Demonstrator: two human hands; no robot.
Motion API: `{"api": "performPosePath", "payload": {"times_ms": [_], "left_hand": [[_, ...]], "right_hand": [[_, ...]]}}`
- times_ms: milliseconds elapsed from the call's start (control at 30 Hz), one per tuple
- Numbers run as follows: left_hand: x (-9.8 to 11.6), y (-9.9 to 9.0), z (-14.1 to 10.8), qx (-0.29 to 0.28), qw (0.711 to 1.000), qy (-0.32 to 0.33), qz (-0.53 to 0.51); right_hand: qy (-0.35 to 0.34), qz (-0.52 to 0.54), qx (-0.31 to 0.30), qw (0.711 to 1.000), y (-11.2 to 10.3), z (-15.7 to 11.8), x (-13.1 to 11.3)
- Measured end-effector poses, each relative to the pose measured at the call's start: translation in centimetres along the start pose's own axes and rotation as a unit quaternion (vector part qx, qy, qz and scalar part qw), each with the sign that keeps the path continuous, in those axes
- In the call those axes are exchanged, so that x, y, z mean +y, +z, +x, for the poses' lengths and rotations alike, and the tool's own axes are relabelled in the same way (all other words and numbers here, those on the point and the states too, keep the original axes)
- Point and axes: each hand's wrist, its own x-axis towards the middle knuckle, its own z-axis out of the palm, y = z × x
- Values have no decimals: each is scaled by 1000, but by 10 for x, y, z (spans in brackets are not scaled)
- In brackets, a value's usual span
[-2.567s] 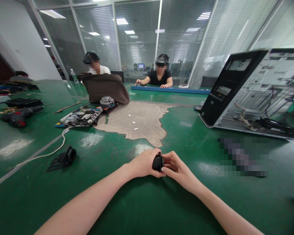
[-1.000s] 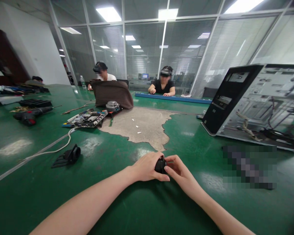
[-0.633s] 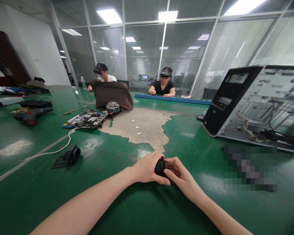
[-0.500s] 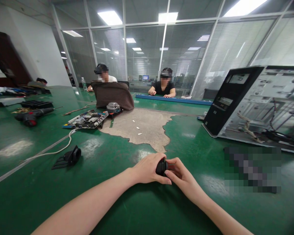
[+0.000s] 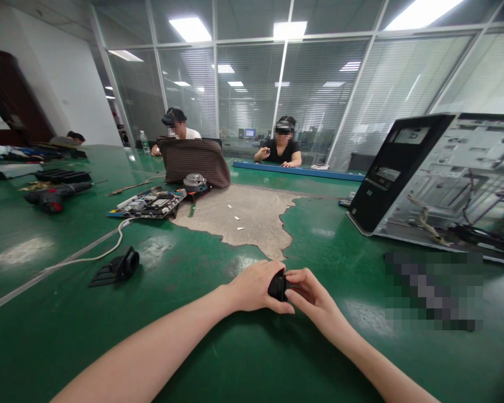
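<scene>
A small black rounded part (image 5: 277, 286) is held between my two hands above the green table (image 5: 218, 347); its exact kind I cannot make out. My left hand (image 5: 254, 286) wraps round it from the left, the thumb stretched along the near side. From the right, the fingertips and thumb of my right hand (image 5: 308, 289) pinch its edge. Part of it is covered by my fingers. To the left lies a black plastic piece (image 5: 120, 267) with a raised ring and a slotted flat base.
An open computer case (image 5: 390, 173) stands at the right, with a pixelated dark object before it. A circuit board (image 5: 151, 202), a power drill (image 5: 57, 196), a white cable (image 5: 109, 252) and a brown cloth-covered object (image 5: 195, 161) lie leftward. Two people (image 5: 281, 145) sit across the table.
My hands keep their hold on the black part, with only a slight shift of the fingers. Across the table, one person's hand has risen a little.
</scene>
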Motion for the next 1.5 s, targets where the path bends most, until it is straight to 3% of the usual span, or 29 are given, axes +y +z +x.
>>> {"api": "performPosePath", "payload": {"times_ms": [267,500,733,833,1067,1500], "left_hand": [[0,1,0,9,1000,17,19],[1,0,-2,1,1000,13,-2],[2,0,-1,0,1000,6,-5],[2,1,0,0,1000,3,-5],[1,1,-1,1,1000,2,-19],[2,1,0,-2,1000,-11,-21]], "right_hand": [[45,-15,-26,999,-2,-1,-5],[-30,-13,-33,999,-1,-5,-3],[17,-20,11,1000,1,-1,-1],[30,-24,-2,999,0,-1,-2],[-53,-81,-21,995,0,-6,-1],[-3,-43,-6,999,1,-3,-2]]}}
